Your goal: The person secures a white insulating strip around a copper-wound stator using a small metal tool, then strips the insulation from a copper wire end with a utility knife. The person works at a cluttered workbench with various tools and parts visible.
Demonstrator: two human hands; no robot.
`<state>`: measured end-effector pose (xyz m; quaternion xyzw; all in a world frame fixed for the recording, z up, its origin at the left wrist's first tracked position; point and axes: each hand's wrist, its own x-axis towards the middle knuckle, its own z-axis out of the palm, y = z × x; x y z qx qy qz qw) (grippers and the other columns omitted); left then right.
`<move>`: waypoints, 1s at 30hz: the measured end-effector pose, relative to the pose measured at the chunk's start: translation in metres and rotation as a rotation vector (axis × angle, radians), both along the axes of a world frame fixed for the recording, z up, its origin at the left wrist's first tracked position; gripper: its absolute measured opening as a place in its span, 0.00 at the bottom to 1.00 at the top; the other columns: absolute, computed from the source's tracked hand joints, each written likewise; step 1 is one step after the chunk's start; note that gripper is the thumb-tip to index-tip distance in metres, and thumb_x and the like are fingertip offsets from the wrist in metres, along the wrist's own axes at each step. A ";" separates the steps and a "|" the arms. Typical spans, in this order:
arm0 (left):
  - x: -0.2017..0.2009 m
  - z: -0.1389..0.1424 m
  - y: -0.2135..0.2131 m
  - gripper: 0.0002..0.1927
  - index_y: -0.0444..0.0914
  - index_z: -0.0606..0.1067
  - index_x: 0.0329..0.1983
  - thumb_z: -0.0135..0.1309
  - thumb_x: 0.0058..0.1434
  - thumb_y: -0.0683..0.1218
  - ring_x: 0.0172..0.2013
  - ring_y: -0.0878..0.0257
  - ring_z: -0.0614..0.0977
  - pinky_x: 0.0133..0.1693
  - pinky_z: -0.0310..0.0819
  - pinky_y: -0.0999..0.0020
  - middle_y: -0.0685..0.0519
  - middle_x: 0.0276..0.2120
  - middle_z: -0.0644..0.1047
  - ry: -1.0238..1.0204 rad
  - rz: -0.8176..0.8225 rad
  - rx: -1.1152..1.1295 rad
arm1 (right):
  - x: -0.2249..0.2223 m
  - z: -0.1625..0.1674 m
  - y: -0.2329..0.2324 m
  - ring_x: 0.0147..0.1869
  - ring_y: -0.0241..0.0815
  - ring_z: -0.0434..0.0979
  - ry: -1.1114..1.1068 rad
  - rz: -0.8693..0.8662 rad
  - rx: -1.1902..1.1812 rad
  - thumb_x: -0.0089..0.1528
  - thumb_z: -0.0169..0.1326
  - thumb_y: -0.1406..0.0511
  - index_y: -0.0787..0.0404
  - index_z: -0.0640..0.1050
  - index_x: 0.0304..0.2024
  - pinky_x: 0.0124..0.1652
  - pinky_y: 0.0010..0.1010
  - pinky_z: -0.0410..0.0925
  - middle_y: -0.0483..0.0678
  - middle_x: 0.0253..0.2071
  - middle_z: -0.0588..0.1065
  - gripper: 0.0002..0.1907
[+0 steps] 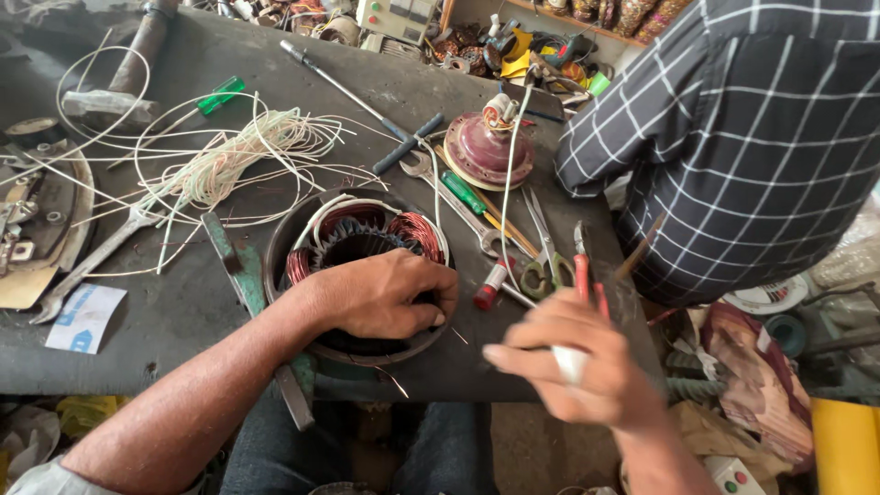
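Observation:
A round motor stator (356, 240) with copper windings sits in a dark metal housing on the grey workbench (183, 312). My left hand (385, 295) rests on its near rim, fingers curled over the windings. Blurred at the bench's front edge, my right hand (577, 367) has its fingers closed around a small white piece. A thin white wire (507, 197) runs from near that hand up toward a maroon motor cap (489, 147).
Scissors (543, 247), red-handled pliers (587, 270), screwdrivers, a wrench (92, 261) and a tangle of white wires (229, 156) lie on the bench. A hammer (119, 78) lies at the back left. Another person in a checked shirt (742, 137) stands at the right.

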<state>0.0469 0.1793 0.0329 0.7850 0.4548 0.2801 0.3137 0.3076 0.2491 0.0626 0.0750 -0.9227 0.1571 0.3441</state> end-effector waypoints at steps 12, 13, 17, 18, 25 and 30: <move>0.003 0.010 -0.002 0.08 0.36 0.76 0.36 0.55 0.53 0.43 0.34 0.53 0.85 0.38 0.77 0.58 0.47 0.29 0.82 0.064 0.030 -0.056 | -0.022 -0.012 0.018 0.37 0.43 0.75 -0.235 0.081 0.057 0.50 0.61 0.76 0.60 0.83 0.45 0.39 0.39 0.64 0.47 0.34 0.77 0.20; 0.002 0.011 -0.002 0.08 0.36 0.76 0.36 0.54 0.54 0.43 0.35 0.53 0.85 0.38 0.77 0.59 0.48 0.29 0.82 0.074 0.037 -0.069 | -0.017 -0.005 0.015 0.37 0.42 0.76 -0.177 0.086 0.010 0.51 0.62 0.75 0.60 0.83 0.45 0.39 0.38 0.64 0.47 0.35 0.77 0.19; 0.001 0.014 -0.003 0.08 0.37 0.77 0.37 0.54 0.54 0.43 0.36 0.53 0.85 0.39 0.77 0.60 0.48 0.29 0.82 0.065 0.034 -0.082 | 0.015 0.008 -0.009 0.36 0.36 0.81 0.002 -0.078 -0.176 0.56 0.59 0.77 0.60 0.81 0.47 0.37 0.29 0.72 0.48 0.39 0.80 0.17; 0.001 0.014 -0.003 0.09 0.37 0.77 0.37 0.55 0.54 0.43 0.36 0.53 0.85 0.40 0.77 0.60 0.48 0.30 0.82 0.050 0.024 -0.077 | 0.019 0.005 -0.014 0.36 0.35 0.82 0.032 -0.167 -0.224 0.57 0.56 0.78 0.60 0.81 0.47 0.36 0.26 0.75 0.49 0.40 0.81 0.18; 0.002 0.011 -0.004 0.09 0.36 0.77 0.37 0.55 0.53 0.43 0.35 0.53 0.85 0.38 0.77 0.59 0.47 0.29 0.82 0.055 0.025 -0.071 | -0.014 -0.060 -0.011 0.30 0.43 0.79 0.120 -0.351 0.041 0.55 0.71 0.66 0.61 0.80 0.46 0.31 0.32 0.71 0.47 0.32 0.75 0.19; 0.002 0.010 -0.005 0.09 0.35 0.76 0.37 0.54 0.53 0.43 0.36 0.52 0.85 0.39 0.77 0.59 0.46 0.29 0.81 0.058 0.020 -0.017 | -0.027 -0.064 0.002 0.26 0.42 0.75 0.127 -0.258 0.151 0.54 0.72 0.65 0.59 0.80 0.42 0.28 0.32 0.69 0.44 0.28 0.71 0.16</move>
